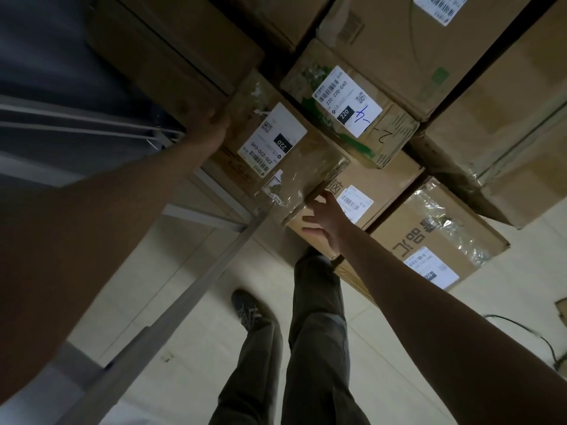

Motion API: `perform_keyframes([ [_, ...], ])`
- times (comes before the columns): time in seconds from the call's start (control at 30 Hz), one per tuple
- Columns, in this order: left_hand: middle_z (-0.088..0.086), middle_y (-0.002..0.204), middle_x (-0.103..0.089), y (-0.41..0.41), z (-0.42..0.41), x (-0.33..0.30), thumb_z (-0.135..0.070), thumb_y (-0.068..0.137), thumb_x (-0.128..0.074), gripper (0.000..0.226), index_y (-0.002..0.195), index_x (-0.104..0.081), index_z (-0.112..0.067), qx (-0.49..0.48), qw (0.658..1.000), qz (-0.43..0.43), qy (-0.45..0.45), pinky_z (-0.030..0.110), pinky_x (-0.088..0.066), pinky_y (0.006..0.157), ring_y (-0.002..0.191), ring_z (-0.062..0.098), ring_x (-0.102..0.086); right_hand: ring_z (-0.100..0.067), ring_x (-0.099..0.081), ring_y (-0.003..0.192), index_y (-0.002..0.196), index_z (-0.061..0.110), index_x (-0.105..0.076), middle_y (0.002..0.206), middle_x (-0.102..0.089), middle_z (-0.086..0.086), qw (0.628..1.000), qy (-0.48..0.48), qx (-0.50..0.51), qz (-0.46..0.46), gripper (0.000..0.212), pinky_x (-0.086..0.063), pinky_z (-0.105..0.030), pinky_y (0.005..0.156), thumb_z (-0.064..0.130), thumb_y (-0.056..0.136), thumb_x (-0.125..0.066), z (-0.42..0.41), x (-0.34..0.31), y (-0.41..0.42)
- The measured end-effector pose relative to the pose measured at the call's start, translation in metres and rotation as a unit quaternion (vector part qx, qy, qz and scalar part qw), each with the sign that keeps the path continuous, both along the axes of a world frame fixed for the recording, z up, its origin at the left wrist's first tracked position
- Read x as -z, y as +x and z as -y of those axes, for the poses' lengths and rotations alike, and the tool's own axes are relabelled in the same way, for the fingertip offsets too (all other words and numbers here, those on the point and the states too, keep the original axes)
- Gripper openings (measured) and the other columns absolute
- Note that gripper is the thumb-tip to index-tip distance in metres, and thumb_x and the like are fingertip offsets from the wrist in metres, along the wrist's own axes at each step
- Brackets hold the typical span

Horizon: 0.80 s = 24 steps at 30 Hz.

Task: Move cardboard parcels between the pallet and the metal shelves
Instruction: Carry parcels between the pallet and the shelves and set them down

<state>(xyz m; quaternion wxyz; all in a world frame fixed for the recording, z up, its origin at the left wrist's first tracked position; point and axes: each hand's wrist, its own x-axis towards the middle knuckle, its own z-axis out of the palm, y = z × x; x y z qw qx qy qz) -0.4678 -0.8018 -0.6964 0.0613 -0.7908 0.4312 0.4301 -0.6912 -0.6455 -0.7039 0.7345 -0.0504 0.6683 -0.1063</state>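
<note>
A taped cardboard parcel (310, 167) with a white "220" label sits tilted at the edge of the grey metal shelf frame (211, 271). My left hand (213, 122) grips its far left edge, the fingers curled behind the cardboard. At the parcel's near right corner is my right hand (322, 217), fingers spread; the thumb touches the side and the fingertips reach beneath the corner. Both arms are stretched out towards it.
More parcels are stacked close on the right: one with blue handwriting (349, 108), and a large box with printed characters (435, 237) lower down. Large boxes (171, 56) fill the top. My legs and a shoe (248, 311) stand on pale floor; a black cable (540, 335) lies far right.
</note>
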Motion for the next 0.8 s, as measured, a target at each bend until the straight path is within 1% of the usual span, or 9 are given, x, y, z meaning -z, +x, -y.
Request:
perform_keyframes([
  [0.07,0.015,0.145,-0.05,-0.006,-0.005,-0.014,-0.035,0.103,-0.043,0.05,0.144,-0.045,-0.006,-0.004,1.0,-0.002,-0.018,0.037,-0.039,0.103,0.131,0.032,-0.048,-0.029,-0.06,0.116,0.154,0.019,-0.029,0.139,-0.054,-0.012,1.0,-0.004,-0.015,-0.005,0.063,-0.059,-0.037,0.078,0.033,0.101,-0.059,0.003,-0.013,-0.006],
  [0.13,0.012,0.142,-0.053,-0.013,-0.017,-0.028,-0.029,0.101,-0.046,0.045,0.141,-0.049,-0.01,0.007,0.999,-0.001,-0.048,0.033,-0.04,0.1,0.129,0.03,-0.05,-0.03,-0.06,0.118,0.153,0.017,-0.03,0.138,-0.056,-0.014,0.999,-0.009,-0.028,-0.012,0.059,-0.058,-0.037,0.079,0.029,0.102,-0.057,0.006,-0.027,-0.014],
  [0.2,0.013,0.131,-0.059,-0.024,-0.031,-0.046,-0.023,0.098,-0.049,0.036,0.131,-0.055,-0.009,0.01,0.997,-0.011,-0.079,0.038,-0.046,0.099,0.116,0.028,-0.056,-0.03,-0.061,0.115,0.152,0.017,-0.031,0.134,-0.058,-0.015,0.999,-0.018,-0.034,-0.022,0.055,-0.057,-0.038,0.08,0.023,0.103,-0.055,0.007,-0.044,-0.024],
  [0.27,0.013,0.113,-0.062,-0.036,-0.043,-0.064,-0.028,0.099,-0.049,0.026,0.113,-0.06,-0.009,0.029,0.994,-0.024,-0.103,0.039,-0.049,0.087,0.098,0.025,-0.058,-0.028,-0.062,0.108,0.15,0.019,-0.033,0.127,-0.061,-0.015,0.998,-0.033,-0.03,-0.036,0.053,-0.058,-0.039,0.08,0.017,0.102,-0.056,0.007,-0.061,-0.036],
  [0.3,0.013,0.112,-0.062,-0.043,-0.048,-0.073,-0.029,0.1,-0.049,0.027,0.113,-0.061,-0.009,0.039,0.993,-0.027,-0.107,0.038,-0.049,0.086,0.096,0.024,-0.058,-0.027,-0.063,0.103,0.148,0.02,-0.035,0.12,-0.063,-0.013,0.998,-0.041,-0.026,-0.043,0.053,-0.058,-0.041,0.08,0.015,0.1,-0.057,0.005,-0.071,-0.042],
  [0.4,0.009,0.125,-0.064,-0.064,-0.071,-0.103,-0.016,0.097,-0.053,0.035,0.13,-0.06,-0.013,0.058,0.993,-0.018,-0.097,0.026,-0.041,0.089,0.112,0.025,-0.059,-0.028,-0.062,0.088,0.14,0.022,-0.043,0.096,-0.062,-0.007,0.997,-0.061,0.001,-0.055,0.049,-0.06,-0.044,0.078,0.009,0.096,-0.06,-0.006,-0.104,-0.061],
  [0.53,0.003,0.125,-0.058,-0.093,-0.106,-0.152,-0.021,0.092,-0.065,0.043,0.134,-0.058,-0.013,0.12,0.991,-0.023,-0.06,0.024,-0.041,0.088,0.113,0.023,-0.057,-0.031,-0.063,0.083,0.135,0.02,-0.05,0.109,-0.061,-0.018,0.993,-0.091,-0.02,-0.073,0.043,-0.06,-0.045,0.071,0.007,0.095,-0.061,-0.038,-0.155,-0.083],
  [0.67,0.014,0.139,-0.052,-0.109,-0.145,-0.214,-0.017,0.091,-0.065,0.051,0.14,-0.053,-0.015,0.254,0.966,-0.018,-0.04,0.04,-0.048,0.1,0.121,0.033,-0.054,-0.032,-0.069,0.094,0.133,0.022,-0.051,0.123,-0.061,-0.018,0.979,-0.129,-0.103,-0.12,0.04,-0.061,-0.047,0.071,0.008,0.097,-0.061,-0.08,-0.213,-0.098],
  [0.8,0.013,0.141,-0.048,-0.111,-0.201,-0.278,-0.014,0.091,-0.063,0.053,0.143,-0.051,-0.017,0.279,0.957,-0.019,-0.082,0.034,-0.044,0.102,0.124,0.032,-0.052,-0.034,-0.069,0.101,0.136,0.023,-0.05,0.122,-0.062,-0.02,0.962,-0.173,-0.138,-0.157,0.042,-0.062,-0.049,0.072,0.007,0.098,-0.059,-0.127,-0.281,-0.104],
])
